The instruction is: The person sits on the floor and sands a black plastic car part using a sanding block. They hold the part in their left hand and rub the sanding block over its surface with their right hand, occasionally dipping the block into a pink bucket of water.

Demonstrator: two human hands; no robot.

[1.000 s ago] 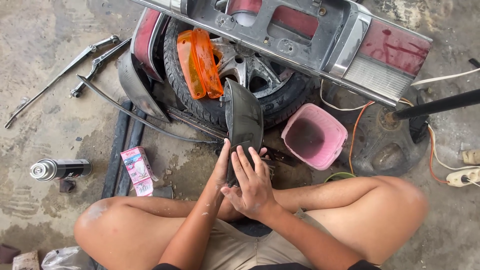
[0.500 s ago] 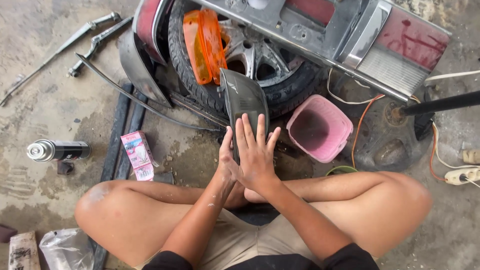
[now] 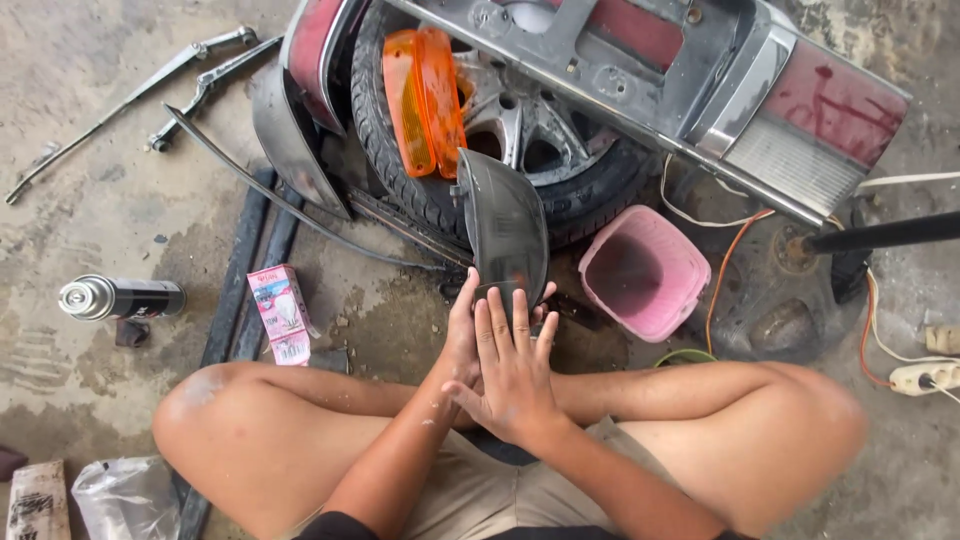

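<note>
I sit cross-legged on a concrete floor. A dark smoked lamp cover (image 3: 505, 225) stands on edge in front of my legs, leaning by a tyre (image 3: 400, 190). My left hand (image 3: 462, 335) grips the cover's lower left edge, with fingertips showing past its right side. My right hand (image 3: 512, 375) lies flat over the cover's bottom part and over the left hand, fingers spread and pointing away from me. Two orange lamp lenses (image 3: 425, 95) rest on the tyre just behind the cover.
A long red and silver tail lamp panel (image 3: 760, 100) lies across the wheel. A pink bucket (image 3: 645, 272) stands to the right, with wires and a power strip (image 3: 925, 375) beyond. On the left are a spray can (image 3: 120, 298), a small pink box (image 3: 280, 312) and wiper arms (image 3: 150, 85).
My right hand reached higher up the cover half a second ago and has slid back down toward me. My left hand stays on the lower edge.
</note>
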